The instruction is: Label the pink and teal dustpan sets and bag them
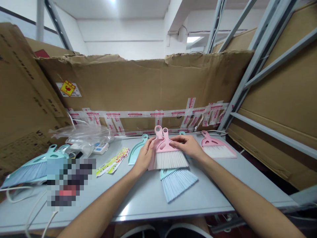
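Note:
In the middle of the head view, a pink hand brush (171, 158) with white bristles lies against a pink dustpan (158, 132), both held above the table. My left hand (146, 155) is closed on the dustpan's left edge. The fingers of my right hand (188, 146) pinch the brush near the base of its handle. Below them, a teal brush (178, 183) with light blue bristles lies on the table, partly covered. A teal dustpan (135, 152) rests behind my left hand, which hides part of it.
A pink dustpan-and-brush set (217, 148) lies at right, a teal set (37, 165) at left. Colourful cards (113, 162), clear plastic bags (84, 134) and white cables (18, 195) share the grey table (213, 195). Cardboard (138, 82) walls the back; metal shelf posts (250, 76) stand right.

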### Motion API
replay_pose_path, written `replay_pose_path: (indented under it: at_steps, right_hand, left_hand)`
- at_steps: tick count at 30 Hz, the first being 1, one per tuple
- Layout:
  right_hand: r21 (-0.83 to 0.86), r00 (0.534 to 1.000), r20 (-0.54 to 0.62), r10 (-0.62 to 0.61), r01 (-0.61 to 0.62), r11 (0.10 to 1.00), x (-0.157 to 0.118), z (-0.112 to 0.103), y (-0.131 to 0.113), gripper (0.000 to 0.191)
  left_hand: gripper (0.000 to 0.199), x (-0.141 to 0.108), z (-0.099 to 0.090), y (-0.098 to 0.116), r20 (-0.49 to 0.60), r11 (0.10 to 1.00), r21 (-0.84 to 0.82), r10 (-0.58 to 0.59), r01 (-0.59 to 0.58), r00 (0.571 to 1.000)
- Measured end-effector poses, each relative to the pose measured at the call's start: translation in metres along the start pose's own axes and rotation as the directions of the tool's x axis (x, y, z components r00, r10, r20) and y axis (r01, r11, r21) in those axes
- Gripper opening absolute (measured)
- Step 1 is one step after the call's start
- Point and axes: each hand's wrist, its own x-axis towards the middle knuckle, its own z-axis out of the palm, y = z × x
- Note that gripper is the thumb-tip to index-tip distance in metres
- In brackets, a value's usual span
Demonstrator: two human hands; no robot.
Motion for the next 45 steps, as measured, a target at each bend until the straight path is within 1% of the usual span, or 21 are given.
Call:
replay_pose_path:
  at_steps: [2,4,7,11,14,16,18,20,21,23,24,26,31,36,39,45]
  right_hand:
    - [-0.046,0.997,-0.033,-0.064,0.062,0.997,-0.004,0.006,-0.002,0.039]
    - [-0.111,0.985,-0.079,-0.152,0.143,0.984,-0.008,0.011,-0.003,0.033]
    - [-0.251,0.943,-0.13,-0.307,0.268,0.93,-0.013,0.019,-0.005,0.026]
    - [-0.354,0.892,-0.146,-0.427,0.356,0.865,-0.017,0.026,-0.008,0.023]
    - [-0.374,0.877,-0.149,-0.456,0.376,0.847,-0.018,0.029,-0.007,0.023]
    - [-0.353,0.887,-0.15,-0.437,0.365,0.861,-0.017,0.03,-0.005,0.027]
    - [-0.295,0.915,-0.15,-0.374,0.319,0.901,-0.015,0.031,-0.001,0.038]
    - [-0.195,0.961,-0.124,-0.245,0.219,0.956,-0.012,0.031,0.003,0.046]
    - [-0.141,0.982,-0.088,-0.166,0.153,0.978,-0.011,0.031,0.004,0.047]
    - [-0.06,0.999,-0.003,-0.034,0.034,0.998,-0.009,0.031,0.005,0.048]
    - [-0.038,0.999,0.033,0.0,0.001,0.999,-0.009,0.032,0.004,0.048]
    - [-0.014,0.997,0.077,0.01,-0.009,1.0,-0.01,0.034,0.002,0.049]
    - [0.007,0.993,0.119,-0.018,0.018,1.0,-0.014,0.038,-0.003,0.049]
    - [-0.014,0.989,0.15,-0.007,0.01,1.0,-0.017,0.037,-0.005,0.049]
    - [-0.009,0.989,0.15,-0.018,0.019,1.0,-0.017,0.037,-0.004,0.047]
    - [-0.005,0.988,0.15,-0.026,0.027,1.0,-0.017,0.038,-0.005,0.046]
  left_hand:
    - [0.052,-0.002,0.003,0.004,0.055,1.0,-0.027,0.001,0.0,0.998]
    - [0.051,-0.005,0.004,0.009,0.126,0.997,-0.075,0.002,0.008,0.992]
    - [0.051,-0.007,0.005,0.014,0.206,0.991,-0.131,0.017,0.011,0.978]
    - [0.05,-0.007,0.007,0.015,0.186,0.985,-0.174,0.013,0.02,0.983]
    - [0.05,-0.006,0.008,0.013,0.151,0.983,-0.184,0.016,0.012,0.988]
    - [0.05,-0.005,0.008,0.012,0.129,0.982,-0.19,0.019,0.006,0.991]
    - [0.05,-0.005,0.007,0.011,0.106,0.979,-0.201,0.008,0.013,0.994]
    - [0.051,-0.004,0.006,0.012,0.091,0.979,-0.204,-0.009,0.028,0.996]
    - [0.051,-0.004,0.004,0.012,0.092,0.979,-0.201,-0.012,0.03,0.996]
    - [0.05,-0.004,0.001,0.015,0.108,0.98,-0.199,0.0,0.021,0.994]
    - [0.048,-0.004,0.0,0.016,0.12,0.979,-0.204,0.01,0.015,0.993]
    - [0.047,-0.003,-0.003,0.019,0.14,0.975,-0.221,0.02,0.011,0.99]
    - [0.047,-0.002,-0.006,0.025,0.156,0.979,-0.199,-0.001,0.032,0.988]
    - [0.05,-0.003,-0.008,0.027,0.144,0.992,-0.127,0.038,-0.019,0.989]
    - [0.049,-0.002,-0.009,0.025,0.121,0.995,-0.09,0.054,-0.043,0.991]
    - [0.048,-0.001,-0.01,0.02,0.129,0.996,-0.08,0.057,-0.047,0.99]
